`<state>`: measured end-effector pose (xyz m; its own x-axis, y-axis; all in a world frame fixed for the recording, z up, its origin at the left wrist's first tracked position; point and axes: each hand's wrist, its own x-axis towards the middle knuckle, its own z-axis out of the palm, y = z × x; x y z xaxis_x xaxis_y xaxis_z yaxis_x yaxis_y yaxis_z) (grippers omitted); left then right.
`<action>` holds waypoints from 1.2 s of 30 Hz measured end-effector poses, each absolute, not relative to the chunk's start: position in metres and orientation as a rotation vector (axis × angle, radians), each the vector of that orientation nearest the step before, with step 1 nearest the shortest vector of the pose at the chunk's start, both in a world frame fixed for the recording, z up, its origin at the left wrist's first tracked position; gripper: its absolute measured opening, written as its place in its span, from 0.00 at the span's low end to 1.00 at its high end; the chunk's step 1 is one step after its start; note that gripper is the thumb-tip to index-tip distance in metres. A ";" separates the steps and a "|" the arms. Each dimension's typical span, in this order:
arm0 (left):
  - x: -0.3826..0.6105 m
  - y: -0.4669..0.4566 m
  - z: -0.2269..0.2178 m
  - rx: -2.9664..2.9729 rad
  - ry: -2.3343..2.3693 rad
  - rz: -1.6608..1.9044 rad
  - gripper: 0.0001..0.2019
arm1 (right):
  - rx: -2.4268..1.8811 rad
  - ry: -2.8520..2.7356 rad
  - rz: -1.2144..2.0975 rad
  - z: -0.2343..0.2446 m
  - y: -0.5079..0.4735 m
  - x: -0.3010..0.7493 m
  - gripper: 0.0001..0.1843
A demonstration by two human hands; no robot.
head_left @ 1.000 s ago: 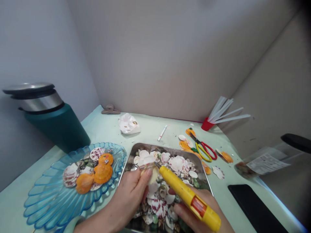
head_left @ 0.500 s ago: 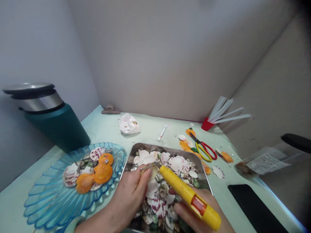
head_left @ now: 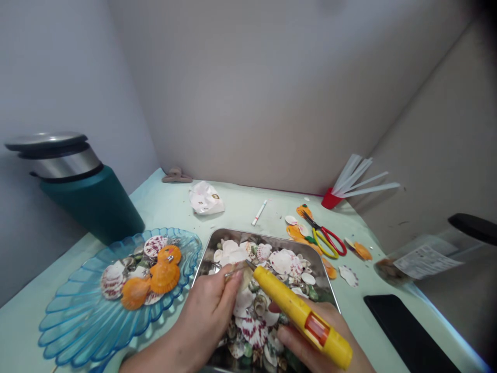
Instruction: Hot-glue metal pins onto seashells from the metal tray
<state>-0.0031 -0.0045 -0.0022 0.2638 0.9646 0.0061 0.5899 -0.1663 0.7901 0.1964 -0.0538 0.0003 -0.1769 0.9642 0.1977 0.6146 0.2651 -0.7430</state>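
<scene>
Yellow glue pen [head_left: 297, 311] is gripped by the right hand [head_left: 306, 355] near a pale shell [head_left: 246, 280] pinched by the left hand [head_left: 212, 300].

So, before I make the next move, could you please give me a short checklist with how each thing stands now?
1. Left hand grips the pale piece: ok.
2. Right hand holds the yellow tool: ok, its narrow end is aimed at the piece.
3. Dark tip touches the piece: cannot tell; they look very close.
4. Left fingertips well away from the tip: not ok, in my judgement; they seem near it.
5. Scissors apart from both hands: ok, on the table.
6. Tip cool: cannot tell.
</scene>
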 end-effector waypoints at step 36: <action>-0.002 -0.004 -0.002 1.899 1.341 0.642 0.16 | -1.370 -1.918 0.732 0.005 -0.056 0.193 0.08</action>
<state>-0.0016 -0.0037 -0.0016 0.3365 0.9417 -0.0047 0.5866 -0.2057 0.7833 0.1929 -0.0562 0.0046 -0.2327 0.9535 0.1914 0.5835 0.2943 -0.7569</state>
